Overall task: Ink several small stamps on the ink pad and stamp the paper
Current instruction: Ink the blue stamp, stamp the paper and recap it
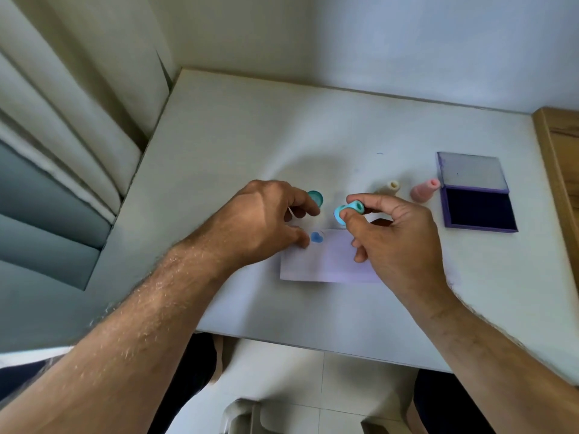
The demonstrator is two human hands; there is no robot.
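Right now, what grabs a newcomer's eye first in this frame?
The two hands at mid-table: the right hand pinches a small turquoise plastic stamp above the white paper sheet, while the left hand holds a teal round cap beside it. On the paper's upper-left corner sits a blue heart print. To the right lies the open purple ink pad.

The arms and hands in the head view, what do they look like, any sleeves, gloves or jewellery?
Both forearms are bare, with visible hair and no sleeves in view. The left hand and right hand wear no gloves, and no rings, watch or bracelet show on the sides facing the camera.
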